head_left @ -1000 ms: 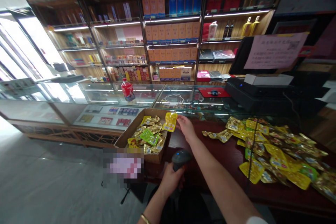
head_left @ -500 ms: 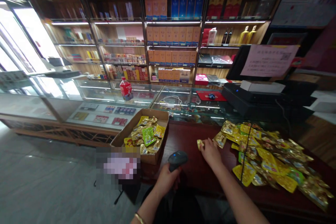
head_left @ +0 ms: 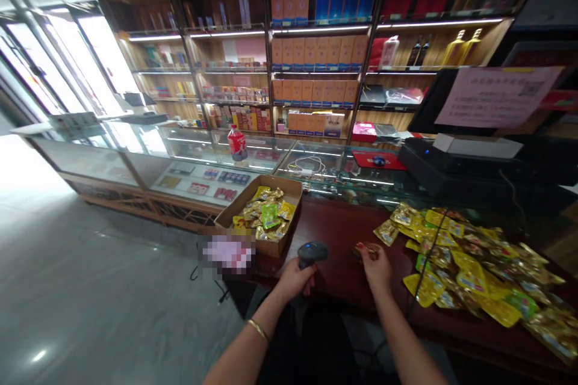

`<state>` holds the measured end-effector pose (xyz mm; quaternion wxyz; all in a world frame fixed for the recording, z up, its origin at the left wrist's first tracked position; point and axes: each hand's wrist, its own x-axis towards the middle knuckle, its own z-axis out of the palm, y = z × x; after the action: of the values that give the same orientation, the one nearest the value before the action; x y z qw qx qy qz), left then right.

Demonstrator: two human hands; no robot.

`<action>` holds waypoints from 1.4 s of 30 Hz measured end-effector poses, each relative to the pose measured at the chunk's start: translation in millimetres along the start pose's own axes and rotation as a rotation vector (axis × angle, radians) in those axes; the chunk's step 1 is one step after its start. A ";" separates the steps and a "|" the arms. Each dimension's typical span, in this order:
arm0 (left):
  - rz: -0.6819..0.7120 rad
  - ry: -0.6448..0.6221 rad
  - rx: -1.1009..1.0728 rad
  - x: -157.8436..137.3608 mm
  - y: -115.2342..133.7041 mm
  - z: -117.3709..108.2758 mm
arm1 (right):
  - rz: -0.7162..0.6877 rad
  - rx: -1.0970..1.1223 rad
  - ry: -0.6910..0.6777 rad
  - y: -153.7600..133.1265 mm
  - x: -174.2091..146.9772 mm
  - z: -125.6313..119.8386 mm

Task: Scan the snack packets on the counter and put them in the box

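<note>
My left hand (head_left: 297, 280) is wrapped round the handle of a dark barcode scanner (head_left: 312, 252), its head tilted up over the counter. Between the fingertips of my right hand (head_left: 376, 264) is a small snack packet (head_left: 366, 251), its brownish side showing, just above the dark red counter top (head_left: 336, 225). To the right spreads a pile of gold and yellow snack packets (head_left: 472, 271), with a few green ones among them. On the left a cardboard box (head_left: 294, 195) holds more packets of the same kind. The fingers partly cover the packet in my right hand.
A black cable (head_left: 428, 264) runs across the pile. Behind the counter stand a glass display case (head_left: 266, 159) with a red-labelled bottle (head_left: 237, 144), a mouse on a red pad (head_left: 392, 160), and a monitor with a pink paper (head_left: 494, 96). Stocked shelves line the wall.
My right hand has turned the packet, so a brownish side shows instead of the gold one. My left hand still holds the scanner. The whole view has shifted with my head.
</note>
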<state>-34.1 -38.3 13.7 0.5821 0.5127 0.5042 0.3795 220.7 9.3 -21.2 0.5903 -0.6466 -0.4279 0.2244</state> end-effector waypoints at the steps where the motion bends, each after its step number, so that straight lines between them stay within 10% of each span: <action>1: -0.001 -0.006 0.008 -0.8 0.0 -0.1 | 0.057 0.067 -0.011 -0.1 1.0 -0.4; 13: 0.026 -0.123 0.101 -10.1 13.3 -3.8 | 0.107 0.269 -0.177 -11.8 -2.7 1.8; 42: 0.027 -0.159 0.190 -9.0 8.4 -2.3 | 0.003 -0.059 -0.136 -7.4 -2.7 -0.3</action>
<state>-37.5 -44.9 23.8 0.5638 0.6008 0.4832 0.2961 217.4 6.4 -14.6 0.5403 -0.6477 -0.4723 0.2560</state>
